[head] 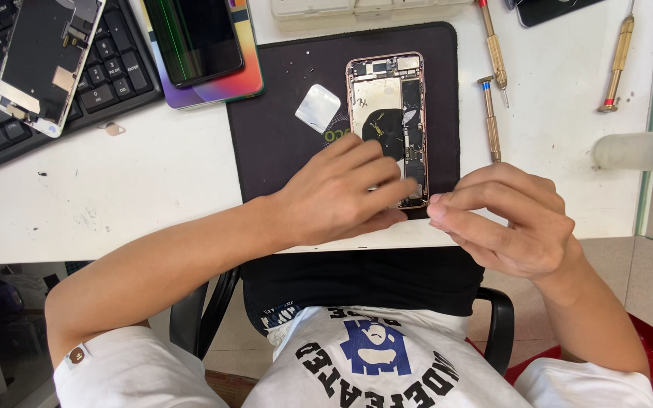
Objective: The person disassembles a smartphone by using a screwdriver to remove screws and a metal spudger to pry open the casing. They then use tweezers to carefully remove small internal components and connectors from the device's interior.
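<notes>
An opened phone body [387, 106] with a rose-gold frame lies face down on a black work mat [281, 136], its inner parts exposed. My left hand [341, 193] rests on the mat with its fingers over the phone's lower end. My right hand [504, 219] hovers just right of the phone's bottom corner, thumb and forefinger pinched together; whether something tiny sits between them I cannot tell. A small white square piece [317, 107] lies on the mat left of the phone.
Three brass screwdrivers [490, 117] [494, 49] [617, 64] lie on the white table to the right. A detached screen [47, 60] rests on a black keyboard [107, 75] at the left. Another phone [202, 45] sits beside it. A white bottle [640, 151] lies at the right edge.
</notes>
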